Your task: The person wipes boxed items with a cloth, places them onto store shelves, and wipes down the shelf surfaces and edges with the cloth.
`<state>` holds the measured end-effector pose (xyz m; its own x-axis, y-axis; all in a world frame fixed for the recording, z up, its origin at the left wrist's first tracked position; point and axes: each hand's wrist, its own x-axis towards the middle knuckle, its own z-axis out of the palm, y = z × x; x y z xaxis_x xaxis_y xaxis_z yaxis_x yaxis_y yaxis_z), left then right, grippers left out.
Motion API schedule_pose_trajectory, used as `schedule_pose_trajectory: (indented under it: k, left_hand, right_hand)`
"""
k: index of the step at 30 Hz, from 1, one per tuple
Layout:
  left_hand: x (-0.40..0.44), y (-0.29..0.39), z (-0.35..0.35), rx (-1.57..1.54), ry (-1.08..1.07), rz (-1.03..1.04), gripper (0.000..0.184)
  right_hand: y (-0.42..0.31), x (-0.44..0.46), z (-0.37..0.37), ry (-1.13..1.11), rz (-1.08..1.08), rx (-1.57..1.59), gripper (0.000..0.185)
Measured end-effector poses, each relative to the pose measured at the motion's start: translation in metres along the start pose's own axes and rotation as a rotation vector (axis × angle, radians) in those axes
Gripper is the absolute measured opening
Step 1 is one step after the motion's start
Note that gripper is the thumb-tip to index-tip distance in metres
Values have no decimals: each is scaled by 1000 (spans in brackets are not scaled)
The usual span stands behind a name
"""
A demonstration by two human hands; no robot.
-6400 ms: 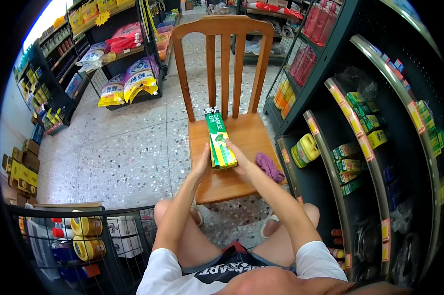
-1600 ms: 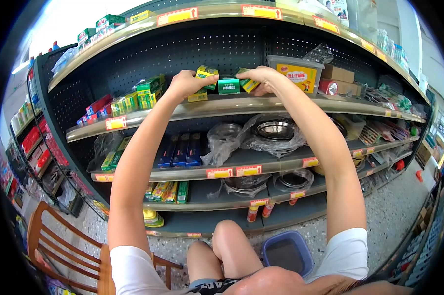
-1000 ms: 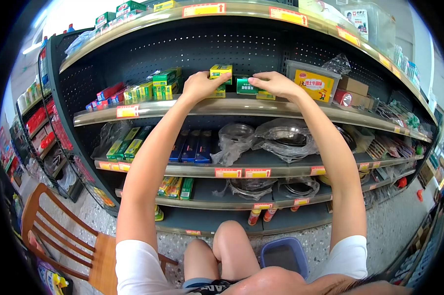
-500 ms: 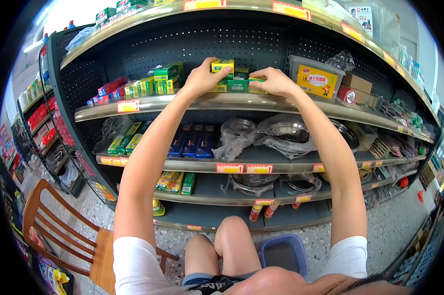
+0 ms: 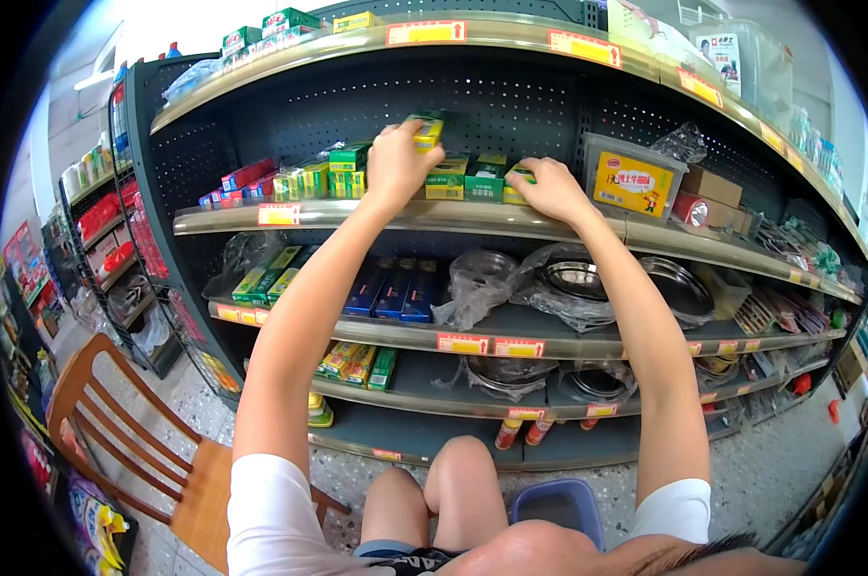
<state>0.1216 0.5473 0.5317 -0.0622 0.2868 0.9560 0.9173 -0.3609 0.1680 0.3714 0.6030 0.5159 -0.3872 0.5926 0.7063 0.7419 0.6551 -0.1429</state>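
Note:
Above the middle shelf, my left hand (image 5: 397, 161) is closed around a small yellow-and-green box (image 5: 429, 133), tilted and raised off the shelf. Beneath and right of it, another yellow-and-green box (image 5: 446, 180) and a green box (image 5: 485, 180) stand side by side at the shelf's front. My right hand (image 5: 555, 189) has its fingers closed on the box at the right end of that row, a green-and-yellow box (image 5: 518, 180) resting on the shelf. Part of it is covered by the fingers.
Left of my hands, stacked small boxes (image 5: 349, 171) share the shelf. A plastic tub with a yellow label (image 5: 635, 182) stands to the right. Wrapped metal pans (image 5: 578, 278) lie below. A wooden chair (image 5: 199, 485) and a blue basin (image 5: 557, 504) are on the floor.
My left hand has lifted the yellow-and-green box off the row and tilted it. My right hand stays at the row's right-end box. The whole view has shifted slightly.

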Motion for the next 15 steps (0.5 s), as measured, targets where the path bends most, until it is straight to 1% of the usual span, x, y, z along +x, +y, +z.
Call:
schedule_pose_trajectory:
  k: [1, 4, 5, 8, 9, 10, 12, 14, 15]
  left_hand:
    - [-3, -9, -2, 14, 10, -9, 45]
    - [-12, -33, -6, 67, -71, -67, 47]
    - [-16, -36, -7, 65, -127, -111, 50]
    - [-22, -34, -5, 35, -165, -120, 52]
    - [-22, -35, -1, 11, -175, -132, 55]
    - [-20, -34, 2, 54, -265, -167, 58]
    - [-19, -24, -8, 111, -426, -229, 56]
    - [-17, -22, -9, 126, -475, -283, 56]
    - [-17, -24, -14, 97, -518, -247, 55]
  right_hand:
    - [3, 1, 4, 2, 5, -19, 54]
    - [-6, -3, -1, 6, 21, -17, 52]
    - [-8, -3, -2, 6, 30, -13, 50]
    - [-11, -5, -6, -3, 32, 8, 47]
    - [-13, -5, -7, -4, 35, 26, 43]
    - [-14, -7, -10, 1, 47, 28, 42]
    - [-17, -9, -11, 8, 55, 43, 40]
    - [-15, -8, -11, 18, 51, 38, 38]
    - [-9, -5, -8, 4, 31, 52, 39]
